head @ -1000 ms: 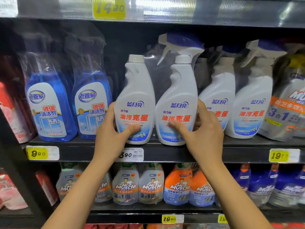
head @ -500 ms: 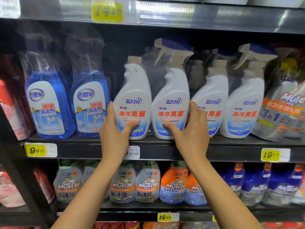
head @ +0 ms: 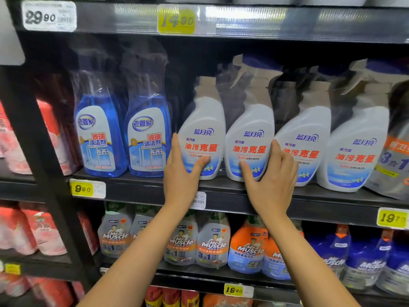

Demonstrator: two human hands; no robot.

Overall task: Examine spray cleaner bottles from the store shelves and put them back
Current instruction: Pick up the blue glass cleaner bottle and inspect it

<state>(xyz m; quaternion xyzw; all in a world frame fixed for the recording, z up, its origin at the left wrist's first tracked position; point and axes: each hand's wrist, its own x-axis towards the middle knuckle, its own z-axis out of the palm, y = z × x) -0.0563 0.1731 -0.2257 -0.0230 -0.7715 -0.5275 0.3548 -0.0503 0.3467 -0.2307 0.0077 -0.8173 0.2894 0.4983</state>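
Both hands are up at the middle shelf (head: pixel 332 202), each on a spray cleaner. The left hand (head: pixel 182 176) grasps the left white bottle (head: pixel 202 120): its thumb lies across the front label and its fingers curl round the far side, out of sight. The right hand (head: pixel 273 185) grasps the right white bottle (head: pixel 250 122) in mirror fashion, with the thumb on the label and the fingers tucked round into the gap beside the neighbouring white bottles (head: pixel 305 129). The two held bottles stand side by side between the two sets of fingers, touching or nearly so. A clear plastic wrap (head: pixel 232 96) seems to join them as one pack. Their bases look down on the shelf board just above the wrists, though I cannot tell if the full weight rests there. Just outside the left fingers stand the blue glass-cleaner bottles (head: pixel 99 138), and a price tag (head: pixel 199 200) peeks out under the left palm. By my reading this is the handover point at the shelf, either drawing the pair out or seating it back. The next move calls for both hands working together. The right fingers need room to slip clear of the neighbour, and the tall trigger head needs room under the shelf above.
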